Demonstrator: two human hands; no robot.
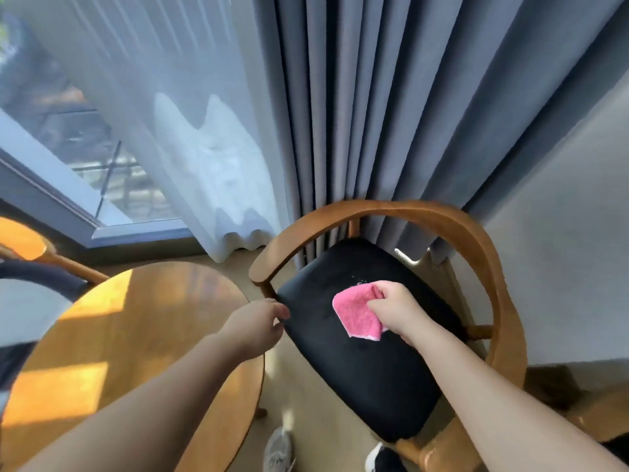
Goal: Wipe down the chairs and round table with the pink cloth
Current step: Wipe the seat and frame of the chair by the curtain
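here, head view: looking down on a chair (371, 362) with a curved wooden rail (391, 207) and a dark padded seat (320, 267).
pink cloth (354, 316): folded, lying near the middle of the chair's seat, partly under the right hand.
right hand (396, 310): on the chair's seat, fingers curled together and clamped on the cloth's right edge; its forearm crosses the seat's front right side.
left hand (258, 321): at the seat's left corner, just below the near end of the chair's rail; thumb and fingers curled round the cushion edge, gripping it.
round table (143, 335): wooden, just left of the chair, patched with sunlight; the left forearm passes over its rim.
second chair (44, 270): well left of the chair, beyond the table, only partly seen.
grey curtain (357, 114): hanging right behind the chair, its folds meeting the rail.
sheer curtain (190, 131): behind and left of the chair, over a window (102, 158).
shoes (279, 451): on the floor (306, 403) by the chair's front, one grey, one dark.
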